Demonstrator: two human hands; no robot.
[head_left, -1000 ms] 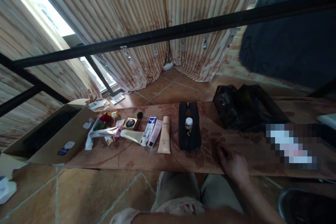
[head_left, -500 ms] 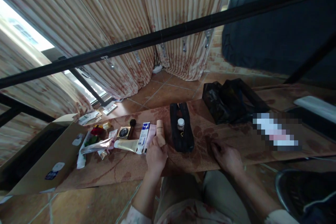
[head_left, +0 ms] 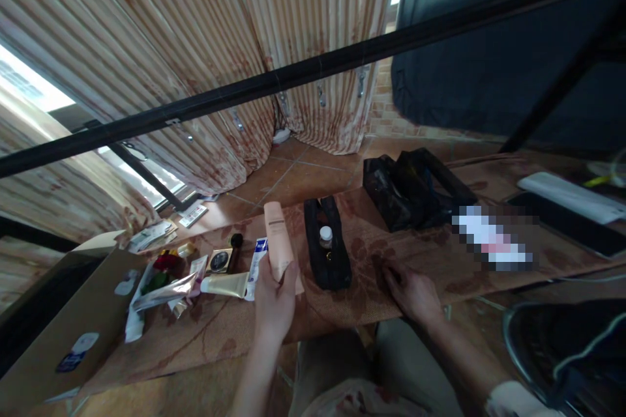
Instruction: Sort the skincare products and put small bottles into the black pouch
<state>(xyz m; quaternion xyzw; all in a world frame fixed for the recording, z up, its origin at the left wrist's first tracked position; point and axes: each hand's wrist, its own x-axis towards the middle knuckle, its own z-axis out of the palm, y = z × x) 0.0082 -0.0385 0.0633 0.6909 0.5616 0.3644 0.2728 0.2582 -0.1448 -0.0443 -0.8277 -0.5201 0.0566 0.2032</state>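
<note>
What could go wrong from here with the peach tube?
The left hand grips the peach tube near one end, so it might tilt or slip. The blue-and-white tube lies close beside that hand and could get nudged. A bump might shift the white-capped bottle in the opening of the black pouch.

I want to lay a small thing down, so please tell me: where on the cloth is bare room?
Two patches of cloth look free: between the black pouch and the right hand, and the near strip between the cardboard box and the left hand, in front of the tubes. Crowded: around the tubes and gold compact.
</note>
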